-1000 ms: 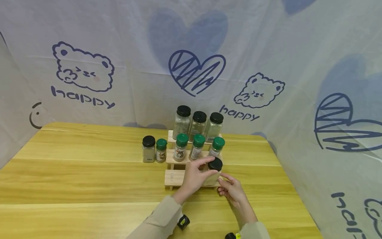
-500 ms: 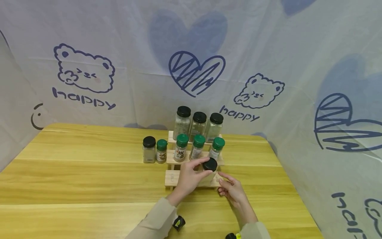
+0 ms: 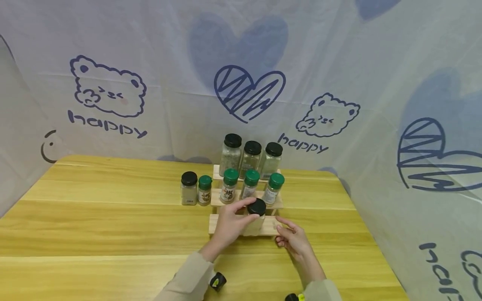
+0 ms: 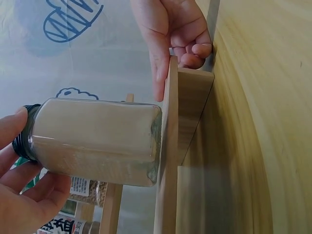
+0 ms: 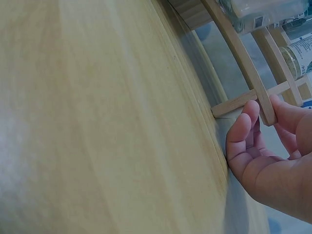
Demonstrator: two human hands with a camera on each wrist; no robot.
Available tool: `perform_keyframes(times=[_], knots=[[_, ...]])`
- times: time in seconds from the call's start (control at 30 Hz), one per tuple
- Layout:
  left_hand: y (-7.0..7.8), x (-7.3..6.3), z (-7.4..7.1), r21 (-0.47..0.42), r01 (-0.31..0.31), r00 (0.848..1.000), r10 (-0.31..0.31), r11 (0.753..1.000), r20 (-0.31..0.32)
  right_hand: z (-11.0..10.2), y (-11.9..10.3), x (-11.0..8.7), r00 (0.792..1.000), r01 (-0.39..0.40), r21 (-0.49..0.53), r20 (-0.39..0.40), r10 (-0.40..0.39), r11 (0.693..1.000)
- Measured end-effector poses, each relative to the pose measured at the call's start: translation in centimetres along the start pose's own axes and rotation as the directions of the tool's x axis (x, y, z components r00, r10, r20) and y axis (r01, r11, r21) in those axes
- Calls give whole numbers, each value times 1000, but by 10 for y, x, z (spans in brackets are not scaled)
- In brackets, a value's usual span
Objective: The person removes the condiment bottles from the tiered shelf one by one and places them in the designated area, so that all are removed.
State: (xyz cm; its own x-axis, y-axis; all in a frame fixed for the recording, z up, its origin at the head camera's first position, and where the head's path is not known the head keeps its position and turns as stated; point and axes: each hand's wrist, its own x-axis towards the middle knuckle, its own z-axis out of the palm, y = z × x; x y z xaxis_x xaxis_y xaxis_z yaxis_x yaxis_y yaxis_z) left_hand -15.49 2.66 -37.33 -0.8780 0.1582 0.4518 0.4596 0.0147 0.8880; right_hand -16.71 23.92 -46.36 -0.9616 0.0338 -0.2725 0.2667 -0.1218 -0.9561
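Observation:
A glass spice jar point(image 4: 97, 139) with a black lid and pale tan powder stands upright on the lowest step of a wooden three-step spice rack point(image 3: 270, 225). My left hand point(image 3: 227, 226) grips it by the lid and neck, thumb on the near side and fingers behind. In the left wrist view the jar's base is right at the step's board. My right hand point(image 3: 295, 243) pinches the right end of that step, thumb over the board point(image 5: 261, 100) and curled fingers under it.
Three green-lidded shakers point(image 3: 250, 184) fill the middle step, and three tall black-lidded jars point(image 3: 250, 161) the top one. Left of the rack, a black-lidded jar point(image 3: 189, 189) and a green-lidded shaker point(image 3: 205, 190) stand on the wooden table point(image 3: 113, 217). A printed cloth point(image 3: 169, 83) hangs behind.
My left hand has shifted the black-lidded jar leftward along the lowest step, from its right end toward the middle. The right hand has stayed at the step's end.

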Motion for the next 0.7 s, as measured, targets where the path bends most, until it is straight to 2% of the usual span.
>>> perform_keyframes(times=[0.43, 0.7], knots=[[3, -4, -16, -6, 28, 999, -28, 1000, -39, 0, -1, -1, 1000, -11, 13, 15, 11, 1000], [6, -6, -27, 35, 22, 998, -20, 999, -52, 0, -1, -1, 1000, -14, 17, 23, 14, 1000]])
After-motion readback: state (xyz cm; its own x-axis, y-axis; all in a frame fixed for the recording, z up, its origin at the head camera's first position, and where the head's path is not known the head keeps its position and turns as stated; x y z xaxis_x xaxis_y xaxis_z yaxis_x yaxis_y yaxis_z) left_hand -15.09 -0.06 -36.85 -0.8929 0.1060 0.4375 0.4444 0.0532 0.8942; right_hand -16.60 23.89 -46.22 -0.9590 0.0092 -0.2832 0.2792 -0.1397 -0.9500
